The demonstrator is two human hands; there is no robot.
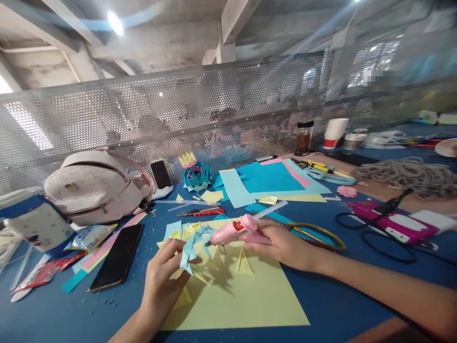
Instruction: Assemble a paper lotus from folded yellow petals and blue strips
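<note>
My left hand (160,271) is closed around a light blue folded-paper ring (194,243) with pointed pieces and holds it up over the table. In my right hand (276,240) is a pink hot glue gun (232,230), a clear glue stick (271,209) jutting from its back. The gun's nozzle is at the right side of the ring; whether it touches the paper I cannot tell. Below both hands lies a yellow paper sheet (264,295). A folded yellow triangle (244,263) rests on it, and several yellow pieces sit behind the ring.
Scissors with yellow handles (317,233) lie beside my right wrist. A red cutter (203,211) and blue paper (271,177) are further back. To the left are a black phone (117,257) and a pale backpack (96,186). A magenta device (392,221) with black cable lies right.
</note>
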